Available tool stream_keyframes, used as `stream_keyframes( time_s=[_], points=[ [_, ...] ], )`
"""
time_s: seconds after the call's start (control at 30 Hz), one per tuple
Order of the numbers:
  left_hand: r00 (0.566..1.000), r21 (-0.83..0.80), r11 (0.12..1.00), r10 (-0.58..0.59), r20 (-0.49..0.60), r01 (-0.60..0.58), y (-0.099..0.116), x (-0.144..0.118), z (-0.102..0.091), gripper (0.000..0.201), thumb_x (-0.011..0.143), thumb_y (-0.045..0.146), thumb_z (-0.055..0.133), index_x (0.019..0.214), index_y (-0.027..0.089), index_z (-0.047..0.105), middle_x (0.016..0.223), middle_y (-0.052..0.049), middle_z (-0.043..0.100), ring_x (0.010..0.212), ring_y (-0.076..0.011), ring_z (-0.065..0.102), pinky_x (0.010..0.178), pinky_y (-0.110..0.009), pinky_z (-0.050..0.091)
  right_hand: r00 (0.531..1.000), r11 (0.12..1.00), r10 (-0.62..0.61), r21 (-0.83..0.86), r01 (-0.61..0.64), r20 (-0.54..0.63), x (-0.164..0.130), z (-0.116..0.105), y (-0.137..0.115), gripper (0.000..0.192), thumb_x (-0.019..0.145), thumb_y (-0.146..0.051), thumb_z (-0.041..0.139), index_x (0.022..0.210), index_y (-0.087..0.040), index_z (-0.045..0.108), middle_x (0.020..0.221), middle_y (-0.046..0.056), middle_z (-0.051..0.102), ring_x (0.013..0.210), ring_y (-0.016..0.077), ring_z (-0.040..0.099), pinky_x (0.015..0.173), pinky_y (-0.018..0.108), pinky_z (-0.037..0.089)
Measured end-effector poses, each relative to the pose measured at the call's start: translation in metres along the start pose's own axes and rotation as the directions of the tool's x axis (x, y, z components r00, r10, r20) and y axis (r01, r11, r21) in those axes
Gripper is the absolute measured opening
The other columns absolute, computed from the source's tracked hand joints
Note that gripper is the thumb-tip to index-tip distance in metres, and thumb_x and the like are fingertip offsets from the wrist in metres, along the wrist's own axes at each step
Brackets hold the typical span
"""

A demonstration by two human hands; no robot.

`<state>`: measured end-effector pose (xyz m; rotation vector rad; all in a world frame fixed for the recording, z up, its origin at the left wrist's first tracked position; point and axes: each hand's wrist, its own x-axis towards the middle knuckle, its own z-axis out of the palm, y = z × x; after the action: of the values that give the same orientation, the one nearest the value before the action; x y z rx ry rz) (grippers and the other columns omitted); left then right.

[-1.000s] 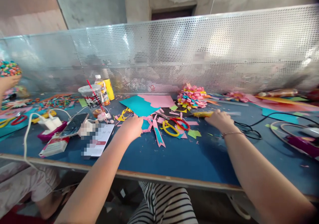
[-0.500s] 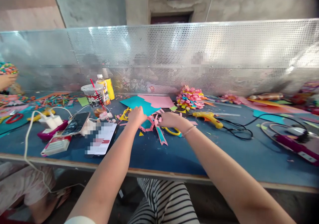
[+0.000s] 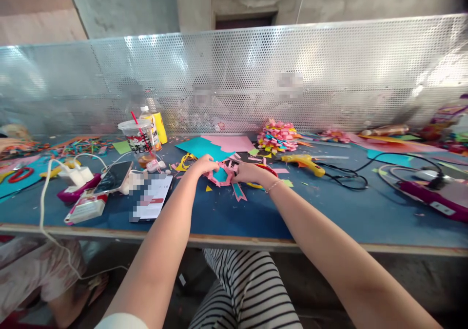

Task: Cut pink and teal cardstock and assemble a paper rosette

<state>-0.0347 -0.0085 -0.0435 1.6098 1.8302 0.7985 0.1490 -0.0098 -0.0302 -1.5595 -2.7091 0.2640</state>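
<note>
Between my hands lies a small folded-paper badge, a pink ring with a blue centre, flat on the table. A blue and pink paper ribbon tail points toward me below it. My left hand has its fingers closed on the badge's left edge. On the other side, the fingers of my right hand are bent onto its right edge, by the ribbon; the fingertips are partly hidden. Scissors with red and yellow handles lie partly behind my right hand.
Blue and pink paper sheets lie behind. A pink paper-flower ball and a yellow glue gun with black cable are to the right. Left are a phone, a plastic cup and power strips. Perforated metal screen behind.
My left hand has opened slightly from a tighter fist and shows more of the ring. The badge and ribbon have turned or shifted a little, and the camera view has tilted slightly.
</note>
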Motion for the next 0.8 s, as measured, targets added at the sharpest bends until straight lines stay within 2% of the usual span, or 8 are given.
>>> stream_keyframes(
  time_s=[0.1,0.17,0.33,0.43,0.57,0.67,0.8],
  points=[
    [0.997,-0.078,0.997,-0.024,0.068,0.029,0.001,0.002,-0.002,0.040,0.049,0.017,0.064,0.088,0.019,0.056,0.052,0.004,0.053,0.048,-0.0150,0.050,0.047,-0.025,0.036,1.000,1.000,0.010,0.020,-0.010,0.008,0.002,0.001,0.000,0.039,0.064,-0.040,0.058,0.087,-0.010,0.068,0.067,0.005,0.060,0.060,0.0157,0.050,0.048,0.023,0.029],
    [0.998,-0.158,0.987,-0.018,0.053,0.026,0.001,0.002,-0.004,0.039,0.047,0.014,0.066,0.085,0.019,0.056,0.052,0.004,0.054,0.047,-0.0138,0.050,0.046,-0.025,0.036,1.000,0.999,0.020,0.030,-0.020,0.005,0.001,0.000,-0.001,0.033,0.064,-0.038,0.059,0.080,-0.010,0.068,0.065,0.005,0.058,0.058,0.0145,0.048,0.048,0.023,0.029],
    [0.995,-0.371,0.924,-0.065,0.080,0.090,0.000,0.002,-0.008,0.041,0.046,0.008,0.067,0.084,0.019,0.055,0.046,0.006,0.049,0.038,-0.0114,0.046,0.042,-0.023,0.034,1.000,0.995,0.005,0.101,-0.003,-0.021,-0.005,-0.002,-0.005,0.029,0.065,-0.035,0.061,0.082,-0.012,0.067,0.062,0.002,0.054,0.056,0.0121,0.044,0.049,0.022,0.028],
    [0.996,-0.504,0.861,-0.031,0.089,0.072,-0.001,0.003,-0.011,0.037,0.048,0.005,0.064,0.081,0.018,0.055,0.046,0.007,0.048,0.033,-0.0073,0.039,0.039,-0.021,0.030,0.999,0.991,-0.013,0.131,0.018,-0.033,-0.006,-0.003,-0.004,0.030,0.065,-0.031,0.063,0.088,-0.014,0.066,0.065,0.001,0.055,0.058,0.0121,0.044,0.051,0.022,0.029],
    [0.999,-0.701,0.713,0.016,0.036,0.014,0.000,0.005,-0.014,0.027,0.050,0.007,0.062,0.072,0.018,0.050,0.042,0.008,0.043,0.031,-0.0047,0.034,0.037,-0.019,0.026,1.000,0.992,-0.003,0.130,0.003,0.000,-0.005,-0.003,-0.003,0.027,0.067,-0.032,0.062,0.086,-0.013,0.067,0.067,0.003,0.057,0.060,0.0127,0.046,0.052,0.022,0.030],
    [0.997,-0.815,0.576,0.069,-0.036,-0.069,0.002,0.006,-0.015,0.026,0.049,0.011,0.066,0.062,0.018,0.044,0.040,0.009,0.037,0.033,-0.0046,0.035,0.038,-0.019,0.030,1.000,0.994,0.028,0.106,-0.029,0.013,-0.002,-0.001,-0.001,0.031,0.068,-0.036,0.062,0.087,-0.013,0.066,0.072,0.005,0.060,0.061,0.0135,0.048,0.052,0.022,0.030],
    [0.970,-0.848,0.471,0.125,-0.208,-0.243,0.003,0.008,-0.013,0.025,0.050,0.017,0.067,0.063,0.017,0.046,0.046,0.006,0.044,0.040,-0.0056,0.041,0.042,-0.019,0.035,0.999,0.996,0.047,0.079,-0.047,-0.004,0.003,0.003,0.003,0.030,0.070,-0.034,0.058,0.089,-0.012,0.065,0.077,0.007,0.061,0.064,0.0154,0.051,0.052,0.023,0.031]
  ],
)
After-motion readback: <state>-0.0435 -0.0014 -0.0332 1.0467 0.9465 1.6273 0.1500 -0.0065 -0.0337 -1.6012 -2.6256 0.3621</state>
